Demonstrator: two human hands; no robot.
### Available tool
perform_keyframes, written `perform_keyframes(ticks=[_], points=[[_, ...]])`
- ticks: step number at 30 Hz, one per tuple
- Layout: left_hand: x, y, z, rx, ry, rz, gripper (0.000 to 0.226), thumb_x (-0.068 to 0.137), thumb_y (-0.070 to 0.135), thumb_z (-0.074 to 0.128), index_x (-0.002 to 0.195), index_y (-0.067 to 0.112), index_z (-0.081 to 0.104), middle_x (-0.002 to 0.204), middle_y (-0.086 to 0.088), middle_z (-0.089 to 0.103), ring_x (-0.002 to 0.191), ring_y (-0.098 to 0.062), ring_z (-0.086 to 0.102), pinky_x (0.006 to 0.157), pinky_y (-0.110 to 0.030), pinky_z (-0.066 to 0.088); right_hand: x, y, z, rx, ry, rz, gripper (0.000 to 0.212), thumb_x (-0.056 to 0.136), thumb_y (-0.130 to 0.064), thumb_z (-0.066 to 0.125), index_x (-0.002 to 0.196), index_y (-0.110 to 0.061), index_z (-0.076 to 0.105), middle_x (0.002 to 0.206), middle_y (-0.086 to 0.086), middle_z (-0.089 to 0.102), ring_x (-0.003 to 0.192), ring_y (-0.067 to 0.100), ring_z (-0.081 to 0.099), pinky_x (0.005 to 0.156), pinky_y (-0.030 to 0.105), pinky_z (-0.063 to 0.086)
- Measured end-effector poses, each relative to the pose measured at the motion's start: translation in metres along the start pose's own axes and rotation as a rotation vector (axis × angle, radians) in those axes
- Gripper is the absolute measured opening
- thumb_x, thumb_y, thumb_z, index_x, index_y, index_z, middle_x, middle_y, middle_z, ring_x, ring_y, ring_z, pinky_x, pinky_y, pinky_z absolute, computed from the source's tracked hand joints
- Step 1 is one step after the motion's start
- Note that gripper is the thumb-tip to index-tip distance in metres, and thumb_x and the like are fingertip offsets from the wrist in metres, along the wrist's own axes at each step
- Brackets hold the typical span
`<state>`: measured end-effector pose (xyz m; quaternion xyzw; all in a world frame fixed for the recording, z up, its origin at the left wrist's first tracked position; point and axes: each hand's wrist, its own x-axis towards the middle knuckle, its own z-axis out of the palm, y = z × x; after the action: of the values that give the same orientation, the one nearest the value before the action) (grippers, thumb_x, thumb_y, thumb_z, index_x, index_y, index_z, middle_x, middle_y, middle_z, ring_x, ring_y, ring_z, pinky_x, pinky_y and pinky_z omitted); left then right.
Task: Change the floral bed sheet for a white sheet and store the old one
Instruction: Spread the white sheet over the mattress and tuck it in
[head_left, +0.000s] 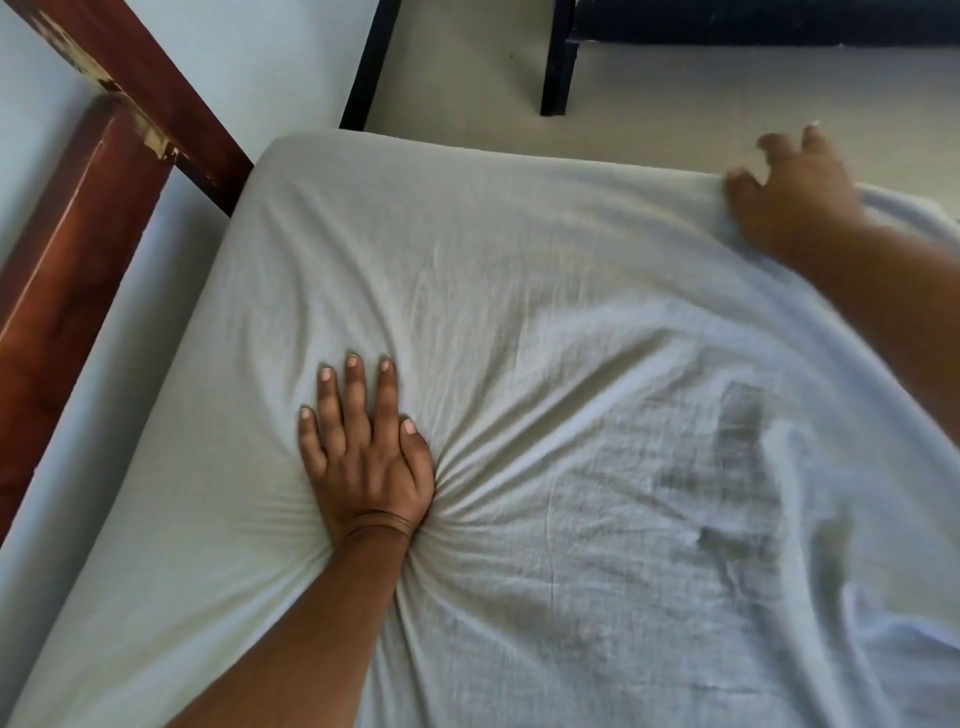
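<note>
Nearest, pinning the white sheet (519, 291) with the left hand (363, 452), right of the bed frame (78, 291): fingers straight, holding nothing, creases fanning from the wrist. Farther off, working the white sheet's edge with the right hand (795, 202), well away from the bed frame; fingers bent, blurred, so cannot tell whether gripping cloth. Likely to drag the seated corner by the bed frame loose if tugged too hard against that pinned spot. No sign of the floral sheet.

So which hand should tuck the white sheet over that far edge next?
Probably the right hand: it sits right at the far edge of the white sheet. The left hand presses flat in the middle, well short of that edge, bunching the cloth.
</note>
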<state>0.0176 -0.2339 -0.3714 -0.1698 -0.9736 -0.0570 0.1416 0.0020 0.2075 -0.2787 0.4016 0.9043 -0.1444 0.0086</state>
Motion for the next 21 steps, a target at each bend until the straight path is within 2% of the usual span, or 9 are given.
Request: perform_keyframes(ticks=[3,6,9,13,16,19,21], points=[[-0.001,-0.001,0.000,-0.010,-0.002,-0.005,0.060,0.098,0.034,0.034,0.157,0.024,0.029,0.165,-0.005,0.024,0.154,-0.026,0.015,0.121,-0.053,0.017,-0.067,-0.015,0.021,0.004,0.094,-0.280,0.060,0.103,-0.051,0.040,0.148,-0.012,0.046,0.164,0.021,0.024,0.144,0.043,0.037,0.118,0.052,0.030],[-0.001,-0.001,0.000,-0.007,0.000,-0.010,0.060,0.099,0.034,0.033,0.158,0.024,0.028,0.165,-0.005,0.023,0.154,-0.026,0.014,0.121,-0.054,0.018,-0.129,-0.010,0.052,-0.131,0.038,-0.513,0.071,0.101,-0.062,0.029,0.158,-0.020,0.034,0.168,0.010,0.020,0.155,0.029,0.021,0.124,0.052,0.020],[-0.002,0.001,-0.001,-0.008,0.000,-0.006,0.059,0.100,0.034,0.029,0.158,0.025,0.027,0.165,-0.005,0.022,0.154,-0.026,0.014,0.121,-0.053,0.017,-0.137,0.014,0.061,-0.217,0.020,-0.533,0.076,0.098,-0.071,0.024,0.162,-0.029,0.020,0.170,0.001,0.014,0.157,0.025,0.012,0.125,0.052,0.015],[-0.002,0.000,-0.003,-0.029,0.018,0.007,0.059,0.100,0.033,0.030,0.158,0.026,0.026,0.165,-0.005,0.022,0.154,-0.026,0.015,0.121,-0.053,0.016,-0.101,0.041,0.040,-0.248,0.007,-0.349,0.082,0.093,-0.081,0.019,0.162,-0.038,0.010,0.171,-0.001,0.005,0.157,0.027,0.005,0.126,0.054,0.007],[-0.002,0.001,-0.004,-0.047,0.030,0.003,0.058,0.100,0.034,0.029,0.158,0.026,0.026,0.165,-0.005,0.023,0.154,-0.026,0.014,0.121,-0.053,0.016,-0.080,0.079,0.017,-0.211,-0.013,-0.064,0.079,0.097,-0.075,0.018,0.162,-0.031,0.010,0.171,0.002,0.004,0.158,0.027,0.003,0.124,0.054,0.003],[-0.002,0.002,-0.004,-0.053,0.029,-0.006,0.058,0.100,0.034,0.028,0.158,0.027,0.025,0.166,-0.004,0.021,0.154,-0.024,0.012,0.122,-0.052,0.014,-0.077,0.116,-0.012,-0.146,0.131,0.241,0.064,0.103,-0.053,0.032,0.151,-0.011,0.037,0.159,0.018,0.033,0.145,0.040,0.033,0.117,0.057,0.028],[-0.002,0.002,-0.004,-0.055,0.034,-0.003,0.058,0.100,0.035,0.027,0.158,0.027,0.024,0.166,-0.004,0.021,0.155,-0.024,0.010,0.122,-0.052,0.013,-0.081,0.125,-0.023,-0.147,0.183,0.442,0.058,0.101,-0.049,0.044,0.138,-0.004,0.050,0.144,0.023,0.044,0.133,0.045,0.042,0.107,0.057,0.038]])
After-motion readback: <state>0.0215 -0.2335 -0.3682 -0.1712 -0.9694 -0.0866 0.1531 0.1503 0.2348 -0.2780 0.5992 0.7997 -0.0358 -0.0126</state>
